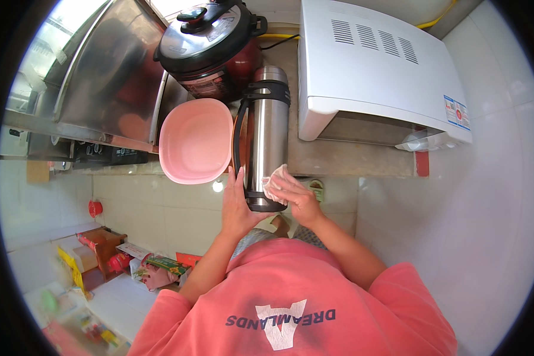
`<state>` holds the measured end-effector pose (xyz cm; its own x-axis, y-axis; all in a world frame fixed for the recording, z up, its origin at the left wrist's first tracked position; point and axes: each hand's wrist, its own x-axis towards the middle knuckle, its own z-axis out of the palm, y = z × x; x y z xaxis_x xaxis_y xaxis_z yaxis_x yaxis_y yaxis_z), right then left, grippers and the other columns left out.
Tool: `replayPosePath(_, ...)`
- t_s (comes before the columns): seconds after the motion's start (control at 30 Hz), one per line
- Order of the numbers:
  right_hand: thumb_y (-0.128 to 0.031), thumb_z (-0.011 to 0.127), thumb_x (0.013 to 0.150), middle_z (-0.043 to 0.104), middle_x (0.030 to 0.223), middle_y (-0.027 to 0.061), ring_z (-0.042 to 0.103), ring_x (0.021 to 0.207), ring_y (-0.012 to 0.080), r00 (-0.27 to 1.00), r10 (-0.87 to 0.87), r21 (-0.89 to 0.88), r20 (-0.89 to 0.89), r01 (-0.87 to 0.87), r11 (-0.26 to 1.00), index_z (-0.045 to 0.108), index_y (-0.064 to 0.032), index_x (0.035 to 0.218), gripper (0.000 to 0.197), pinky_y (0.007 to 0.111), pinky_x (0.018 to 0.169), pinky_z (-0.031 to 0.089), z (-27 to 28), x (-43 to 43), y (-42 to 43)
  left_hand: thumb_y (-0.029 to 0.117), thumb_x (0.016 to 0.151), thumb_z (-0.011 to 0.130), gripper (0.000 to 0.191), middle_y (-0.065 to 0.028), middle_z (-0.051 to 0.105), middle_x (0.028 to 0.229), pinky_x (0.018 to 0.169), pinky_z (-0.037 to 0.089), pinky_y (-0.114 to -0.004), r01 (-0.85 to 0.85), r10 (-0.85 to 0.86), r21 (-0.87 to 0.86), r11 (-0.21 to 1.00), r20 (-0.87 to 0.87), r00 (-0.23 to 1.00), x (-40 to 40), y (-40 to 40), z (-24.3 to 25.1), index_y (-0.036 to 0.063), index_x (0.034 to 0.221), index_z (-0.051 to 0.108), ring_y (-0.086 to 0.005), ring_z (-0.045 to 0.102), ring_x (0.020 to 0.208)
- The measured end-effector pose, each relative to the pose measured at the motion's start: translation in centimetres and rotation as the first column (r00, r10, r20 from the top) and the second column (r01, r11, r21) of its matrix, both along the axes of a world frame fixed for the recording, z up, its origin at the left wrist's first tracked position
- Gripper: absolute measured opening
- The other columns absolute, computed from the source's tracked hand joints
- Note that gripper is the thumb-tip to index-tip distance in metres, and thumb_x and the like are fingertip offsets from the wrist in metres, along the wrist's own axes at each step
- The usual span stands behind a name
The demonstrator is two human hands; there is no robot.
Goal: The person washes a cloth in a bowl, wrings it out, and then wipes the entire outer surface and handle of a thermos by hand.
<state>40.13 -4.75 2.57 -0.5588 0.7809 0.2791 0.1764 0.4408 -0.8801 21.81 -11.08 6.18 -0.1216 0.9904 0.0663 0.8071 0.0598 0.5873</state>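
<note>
A large stainless-steel vacuum flask (pixel 271 138) with black bands and a black side handle lies before me, its base towards me and its steel cap beside the pressure cooker. My left hand (pixel 240 207) supports the flask at its lower left side and base, fingers along the side. In my right hand (pixel 298 200) is a crumpled pale cloth (pixel 277 184), pressed against the lower right side of the flask. A pink plastic basin (pixel 196 140) stands just left of the flask.
Behind the basin stands a dark red electric pressure cooker (pixel 222 58). On the right of the counter (pixel 351 160) is a white microwave oven (pixel 382 66). A stainless-steel panel (pixel 111 75) rises at the left. Boxes and bags (pixel 160 269) lie at the lower left.
</note>
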Motion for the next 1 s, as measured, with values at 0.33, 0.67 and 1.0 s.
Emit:
replayPosePath(0.33, 0.002, 0.047, 0.092, 0.038, 0.146, 0.0192, 0.035, 0.136, 0.0324, 0.992, -0.120, -0.195, 0.043, 0.126, 0.973, 0.049, -0.0053, 0.136, 0.045, 0.036, 0.109, 0.032, -0.1, -0.4, -3.8, 0.045, 0.059, 0.085, 0.119, -0.0375, -0.003, 0.149, 0.109, 0.028, -0.048, 0.034, -0.026, -0.152, 0.988, 0.055, 0.998, 0.3, 0.1, -0.3, -0.0001, 0.147, 0.019, -0.0501, 0.015, 0.139)
replayPosePath(0.67, -0.009, 0.041, 0.095, 0.023, 0.152, 0.0214, 0.033, 0.135, 0.0379, 0.961, -0.257, -0.156, 0.098, 0.270, 0.950, 0.035, -0.0080, 0.144, 0.050, 0.037, 0.106, 0.034, -0.7, -3.6, 1.5, 0.044, 0.063, 0.084, 0.109, -0.0385, 0.001, 0.148, 0.108, 0.032, -0.046, 0.000, 0.012, -0.119, 0.993, 0.094, 0.995, 0.7, 0.4, 0.3, -0.0079, 0.140, 0.026, -0.0485, 0.018, 0.138)
replayPosePath(1.0, -0.009, 0.045, 0.094, 0.026, 0.150, 0.0240, 0.034, 0.134, 0.0404, 0.964, -0.211, -0.194, 0.160, 0.240, 0.951, 0.039, -0.0120, 0.143, 0.049, 0.040, 0.105, 0.037, 0.8, -3.1, -1.8, 0.042, 0.059, 0.086, 0.110, -0.0384, 0.001, 0.147, 0.107, 0.033, -0.045, 0.005, 0.005, -0.114, 0.993, 0.087, 0.996, 0.3, 0.1, -0.6, -0.0076, 0.139, 0.028, -0.0491, 0.024, 0.135)
